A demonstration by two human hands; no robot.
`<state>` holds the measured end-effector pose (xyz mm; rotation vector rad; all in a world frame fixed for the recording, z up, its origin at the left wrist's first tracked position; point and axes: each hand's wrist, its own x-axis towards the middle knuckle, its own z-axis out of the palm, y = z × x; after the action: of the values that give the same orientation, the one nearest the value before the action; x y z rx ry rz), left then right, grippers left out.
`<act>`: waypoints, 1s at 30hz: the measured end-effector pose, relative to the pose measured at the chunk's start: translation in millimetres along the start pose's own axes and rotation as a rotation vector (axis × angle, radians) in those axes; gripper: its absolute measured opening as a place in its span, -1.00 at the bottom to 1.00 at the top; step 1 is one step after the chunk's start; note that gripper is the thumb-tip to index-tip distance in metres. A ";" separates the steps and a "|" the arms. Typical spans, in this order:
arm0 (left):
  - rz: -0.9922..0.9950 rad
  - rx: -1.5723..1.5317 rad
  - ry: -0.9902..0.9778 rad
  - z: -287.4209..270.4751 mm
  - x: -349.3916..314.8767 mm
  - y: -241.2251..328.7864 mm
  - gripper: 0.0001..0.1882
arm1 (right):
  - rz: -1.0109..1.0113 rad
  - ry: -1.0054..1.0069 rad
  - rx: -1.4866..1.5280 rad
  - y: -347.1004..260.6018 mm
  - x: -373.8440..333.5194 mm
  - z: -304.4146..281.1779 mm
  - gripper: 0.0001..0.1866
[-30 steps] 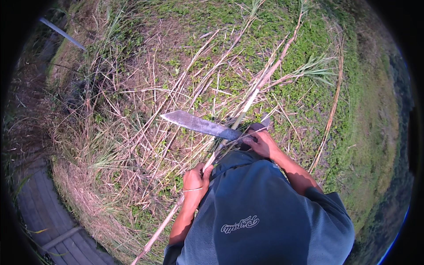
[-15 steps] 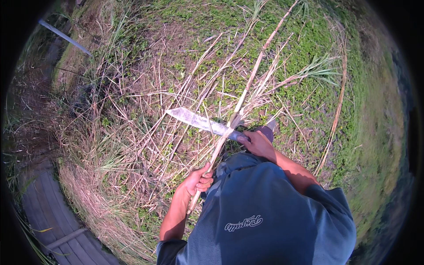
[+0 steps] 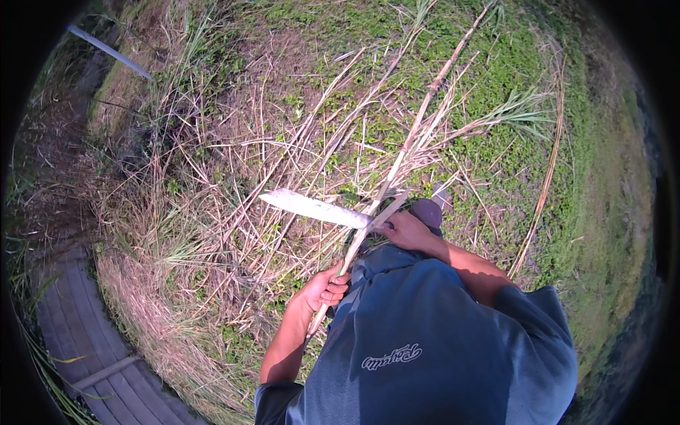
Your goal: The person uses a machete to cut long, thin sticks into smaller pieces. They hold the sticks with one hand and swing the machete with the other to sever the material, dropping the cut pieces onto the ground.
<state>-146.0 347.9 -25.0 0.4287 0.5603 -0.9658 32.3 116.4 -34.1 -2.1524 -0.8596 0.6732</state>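
Note:
A long, pale cane-like stalk point(image 3: 423, 110) runs from near my body up toward the far right. My left hand point(image 3: 326, 290) is closed around its near end. In my right hand point(image 3: 411, 231) is the handle of a machete point(image 3: 315, 207), its wide blade pointing left. The blade's base crosses the stalk just ahead of my left hand, and its flat face shines brightly. A strip of sheath point(image 3: 391, 207) stands out from the stalk beside my right hand. My fingers hide most of the handle.
Dry stalks and straw point(image 3: 234, 212) litter the grass around me. Green-leaved cane tops point(image 3: 513, 113) lie at the upper right. A wooden plank walkway point(image 3: 81, 326) curves along the lower left, and a pale pole point(image 3: 110, 51) lies at the upper left. My shoe point(image 3: 426, 212) shows beyond my right hand.
The machete's tip has swung slightly nearer to me and the blade face has turned brighter. The sheath strip now splays farther from the stalk. My left hand keeps its grip.

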 end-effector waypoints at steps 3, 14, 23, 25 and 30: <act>0.009 0.011 0.004 -1.3 0.0 4.2 -0.50 | 0.004 -0.225 0.057 -25.7 -6.3 -5.4 -0.57; -0.019 -0.027 -0.081 -2.3 -3.7 -15.4 -0.46 | 0.321 0.315 1.265 68.6 61.2 -59.8 -0.69; 0.679 1.365 1.093 23.3 -32.2 -47.7 -0.41 | 0.284 0.406 0.954 36.2 74.5 -80.5 -0.84; 0.516 1.243 1.124 1.8 -56.5 -57.8 -0.38 | 0.297 0.434 0.891 27.5 74.6 -89.1 -0.78; 0.187 0.810 0.776 -22.8 -113.1 -43.4 -0.42 | 0.357 0.416 0.861 49.8 60.6 -86.9 -0.56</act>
<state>-239.5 412.1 23.3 1.5952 0.7854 -0.7931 148.0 98.6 -31.2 -1.5498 0.0682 0.5838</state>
